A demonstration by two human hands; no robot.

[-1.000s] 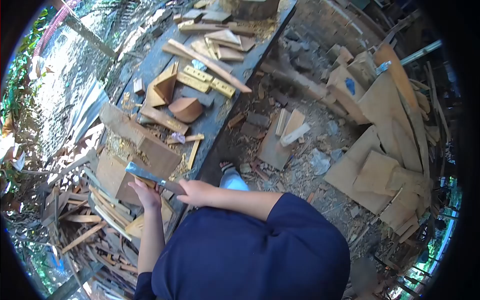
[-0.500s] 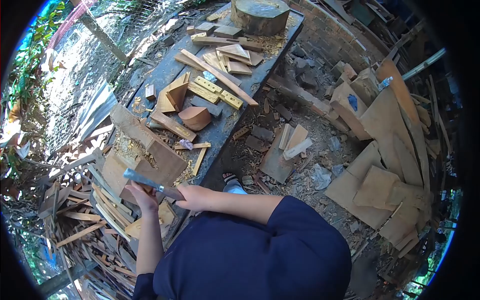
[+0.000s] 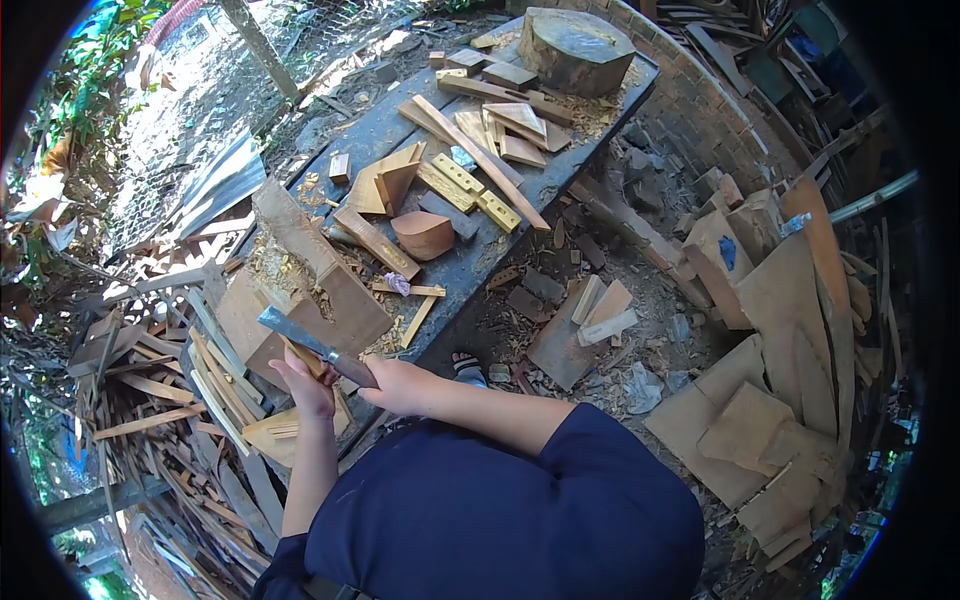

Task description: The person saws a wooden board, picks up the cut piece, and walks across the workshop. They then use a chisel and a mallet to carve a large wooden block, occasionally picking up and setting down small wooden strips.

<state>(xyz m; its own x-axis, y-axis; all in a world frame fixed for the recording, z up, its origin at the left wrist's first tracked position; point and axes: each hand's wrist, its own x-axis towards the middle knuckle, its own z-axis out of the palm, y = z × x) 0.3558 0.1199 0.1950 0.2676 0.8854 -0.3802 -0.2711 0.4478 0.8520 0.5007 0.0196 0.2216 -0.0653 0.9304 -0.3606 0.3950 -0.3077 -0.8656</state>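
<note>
My right hand (image 3: 400, 387) is wrapped round the wooden handle of a broad-bladed knife (image 3: 297, 332), whose grey steel blade points up and left. Just under the blade, a small strip of wood (image 3: 303, 358) sits in my left hand (image 3: 308, 392), with the thumb spread outward and the fingers partly hidden. Both hands are over the near end of the dark workbench (image 3: 470, 290). Beyond them lies a large brown board (image 3: 345, 313) with shavings beside it. Farther up the bench rest a curved wooden block (image 3: 423, 236) and yellow drilled wooden pieces (image 3: 458, 173).
A round log section (image 3: 575, 55) stands at the bench's far end. Scrap wood (image 3: 150, 400) is heaped along the left. On the right, wide planks (image 3: 780, 300) lean in a pile above a littered floor, and a sandaled foot (image 3: 468, 367) shows below the bench edge.
The view has shifted, so the bench appears farther right and slightly lower. Both hands keep their holds, and the wood strip now shows more clearly beneath the blade.
</note>
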